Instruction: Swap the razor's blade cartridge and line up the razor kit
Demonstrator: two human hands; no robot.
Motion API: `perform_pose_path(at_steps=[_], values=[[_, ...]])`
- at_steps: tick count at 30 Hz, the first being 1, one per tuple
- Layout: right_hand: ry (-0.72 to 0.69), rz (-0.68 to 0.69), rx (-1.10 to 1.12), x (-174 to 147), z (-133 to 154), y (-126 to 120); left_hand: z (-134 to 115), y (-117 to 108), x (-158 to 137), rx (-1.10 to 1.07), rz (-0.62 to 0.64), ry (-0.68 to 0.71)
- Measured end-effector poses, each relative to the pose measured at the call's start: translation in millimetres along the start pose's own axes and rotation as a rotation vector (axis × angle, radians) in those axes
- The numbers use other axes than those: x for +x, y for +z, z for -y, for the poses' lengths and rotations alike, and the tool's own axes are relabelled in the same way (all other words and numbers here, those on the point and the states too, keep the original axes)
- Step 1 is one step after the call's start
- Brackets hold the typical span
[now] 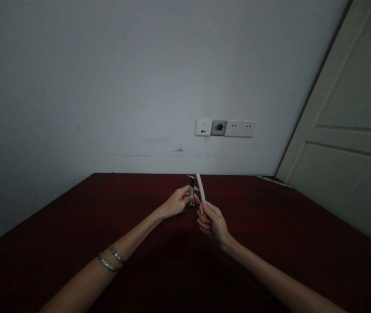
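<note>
My left hand (177, 202) is closed around a slim black-and-grey handheld tool (191, 193), held upright with a small light-coloured head at its top; its exact kind is hard to make out. Just right of it, my right hand (214, 222) grips the lower end of a smooth white stick, candle-like in shape (200, 187). The stick leans slightly left at its top, and a narrow gap separates it from the tool's head. Below my left hand, a small dark green item (182, 211) shows partly, the rest hidden.
A dark red wooden table (123, 195) reaches back to a pale wall. Sockets and a switch plate (225, 128) are set in the wall above it. At the right stands a white panelled door (351, 143), and a thin flat strip (274, 181) lies at the table's back right corner.
</note>
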State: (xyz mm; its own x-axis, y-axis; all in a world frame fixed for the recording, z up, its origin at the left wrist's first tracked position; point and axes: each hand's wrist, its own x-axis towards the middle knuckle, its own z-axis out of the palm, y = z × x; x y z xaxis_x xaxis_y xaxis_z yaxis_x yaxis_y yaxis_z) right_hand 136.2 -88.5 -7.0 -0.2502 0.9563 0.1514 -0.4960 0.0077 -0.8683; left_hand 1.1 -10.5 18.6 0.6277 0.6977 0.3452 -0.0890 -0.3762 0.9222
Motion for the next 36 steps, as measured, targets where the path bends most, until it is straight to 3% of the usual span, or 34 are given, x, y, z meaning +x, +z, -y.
perform_pose_path(at_steps=[3, 8, 14, 19, 25, 29, 36], values=[[0.071, 0.003, 0.012, -4.7, -12.1, -0.8, 1.1, 0.7, -0.1, -0.03, -0.009, -0.026], [-0.057, -0.019, 0.033, -0.9, -5.0, 8.1, 3.3, 2.5, -0.7, -0.07, -0.015, -0.031], [-0.004, -0.027, 0.059, 0.4, -5.7, 13.2, 2.0, 4.6, -1.7, -0.066, -0.057, -0.054], [-0.064, -0.034, 0.061, 5.9, 1.8, 16.0, 2.5, 3.8, -0.2, -0.056, -0.075, 0.005], [0.023, -0.055, 0.019, 0.2, -8.1, 16.8, -4.0, 3.1, 0.5, -0.039, -0.133, 0.007], [-0.087, -0.104, -0.008, 3.0, -1.4, 18.7, -0.5, 3.7, 0.7, 0.015, -0.2, -0.018], [-0.054, -0.165, -0.079, 1.6, -12.4, 6.5, 0.3, 5.0, 3.0, 0.037, -0.248, -0.065]])
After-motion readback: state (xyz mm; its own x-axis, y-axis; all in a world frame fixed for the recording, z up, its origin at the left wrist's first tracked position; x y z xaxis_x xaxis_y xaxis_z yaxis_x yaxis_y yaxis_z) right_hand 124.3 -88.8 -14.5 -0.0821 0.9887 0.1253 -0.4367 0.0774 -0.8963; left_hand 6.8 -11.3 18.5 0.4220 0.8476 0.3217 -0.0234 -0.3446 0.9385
